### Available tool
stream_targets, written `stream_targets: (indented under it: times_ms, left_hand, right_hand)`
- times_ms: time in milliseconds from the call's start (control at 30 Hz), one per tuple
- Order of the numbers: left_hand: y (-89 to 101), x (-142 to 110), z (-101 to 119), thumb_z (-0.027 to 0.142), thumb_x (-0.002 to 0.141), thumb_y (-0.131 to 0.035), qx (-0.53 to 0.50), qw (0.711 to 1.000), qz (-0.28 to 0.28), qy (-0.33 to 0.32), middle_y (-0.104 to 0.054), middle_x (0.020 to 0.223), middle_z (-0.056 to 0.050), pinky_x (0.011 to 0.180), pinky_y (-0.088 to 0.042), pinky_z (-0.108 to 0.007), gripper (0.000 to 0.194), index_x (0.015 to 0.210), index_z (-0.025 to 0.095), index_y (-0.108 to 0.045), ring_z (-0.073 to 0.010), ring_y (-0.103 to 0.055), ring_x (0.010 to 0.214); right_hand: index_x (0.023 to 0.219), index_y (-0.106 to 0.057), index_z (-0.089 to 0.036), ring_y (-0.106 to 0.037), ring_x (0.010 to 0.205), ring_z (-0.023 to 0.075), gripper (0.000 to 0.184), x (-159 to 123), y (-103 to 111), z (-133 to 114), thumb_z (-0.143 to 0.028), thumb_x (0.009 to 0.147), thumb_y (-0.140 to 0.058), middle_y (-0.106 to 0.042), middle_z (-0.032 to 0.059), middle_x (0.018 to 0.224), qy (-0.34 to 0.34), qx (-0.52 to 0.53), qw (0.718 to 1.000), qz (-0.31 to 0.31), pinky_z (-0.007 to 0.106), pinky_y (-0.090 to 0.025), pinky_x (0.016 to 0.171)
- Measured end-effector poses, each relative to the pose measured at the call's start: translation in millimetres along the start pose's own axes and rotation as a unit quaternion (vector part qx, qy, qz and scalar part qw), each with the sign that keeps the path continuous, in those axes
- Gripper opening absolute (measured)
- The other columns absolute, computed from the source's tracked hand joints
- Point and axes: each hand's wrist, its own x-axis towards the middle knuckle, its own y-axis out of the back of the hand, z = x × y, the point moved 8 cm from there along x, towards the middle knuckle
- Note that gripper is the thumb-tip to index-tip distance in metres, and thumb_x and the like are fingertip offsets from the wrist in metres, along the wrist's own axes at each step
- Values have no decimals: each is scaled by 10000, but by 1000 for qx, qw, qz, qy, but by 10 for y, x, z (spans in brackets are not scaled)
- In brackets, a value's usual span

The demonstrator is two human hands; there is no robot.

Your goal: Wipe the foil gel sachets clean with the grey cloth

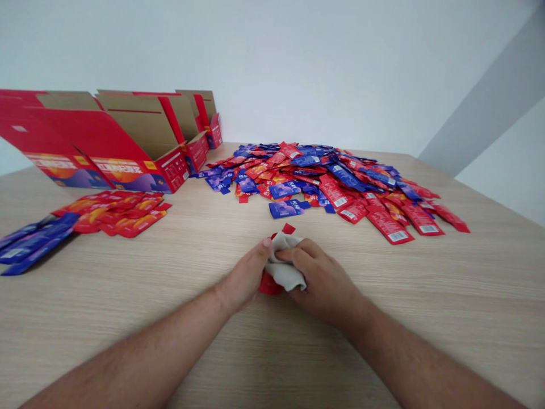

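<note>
Low over the front middle of the table, my left hand (247, 272) grips a red sachet (269, 284) by its left side. Closed around a crumpled grey-white cloth (289, 275), my right hand (319, 278) presses it against the face of that sachet. The cloth covers most of the sachet; its red lower end and a small red top tab stick out. Just beyond my hands lies a single blue sachet (286, 208), at the near edge of a big heap of red and blue sachets (309, 170).
Open red cardboard boxes (131, 173) stand in a row at the back left. In front of them lie overlapping red sachets (123, 213) and a few blue sachets (36, 241). A white wall rises behind the pale wooden table (426, 307).
</note>
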Motion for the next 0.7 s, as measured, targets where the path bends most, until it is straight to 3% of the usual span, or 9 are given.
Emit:
stream_targets:
  times_ms: [133,267,300,433,500,600,700]
  left_hand:
    - [-9,-22,-70,812,807,-697,2,998,1,69,-795,898,-85,687,-594,-359,715,1121,173,-755,-220,-709,698]
    - [-51,-14,75,714,848,-743,8,1000,-12,-14,-807,1050,-108,858,-573,-293,622,1118,155,-782,-245,-737,1044]
    - [-47,-8,71,718,847,-742,6,1000,-12,-17,-806,1054,-106,848,-572,-289,629,1130,157,-781,-242,-738,1042]
    - [-2,9,-97,845,783,-691,3,998,-5,60,-782,848,-82,659,-575,-344,748,1110,175,-749,-218,-704,690]
    - [-7,13,-90,826,814,-678,2,999,-9,48,-788,878,-90,721,-583,-352,711,1090,175,-753,-227,-718,756]
    - [-43,13,15,721,895,-682,11,999,-20,-23,-803,1065,-113,926,-555,-332,592,1069,163,-778,-242,-726,1025]
    - [-53,19,0,711,913,-663,7,1000,-19,-14,-799,1029,-103,891,-566,-337,588,1122,173,-773,-232,-733,960]
  right_hand:
    - [1299,-669,-187,-669,1082,278,491,4,61,130,-113,814,-681,-687,131,1173,-52,-3,998,36,461,-585,971]
    - [1286,-677,-192,-670,1075,294,498,-8,-4,-23,-116,794,-684,-682,132,1187,14,3,1000,-5,473,-596,937]
    - [1286,-678,-194,-671,1069,291,492,-10,-6,-24,-115,800,-679,-683,132,1186,16,2,1000,-6,471,-597,933]
    - [1287,-674,-179,-671,1056,275,473,-6,62,136,-99,822,-654,-687,133,1149,-39,-6,998,41,460,-586,954]
    - [1283,-672,-186,-672,1055,271,475,-11,47,138,-101,816,-658,-684,126,1146,-32,-3,999,38,452,-585,951]
    - [1290,-662,-219,-673,1052,267,488,-32,-29,54,-108,815,-658,-676,113,1175,10,5,1000,-1,438,-590,922]
    - [1291,-658,-222,-672,1060,277,489,-38,-14,81,-110,815,-660,-677,117,1176,3,0,1000,8,452,-588,931]
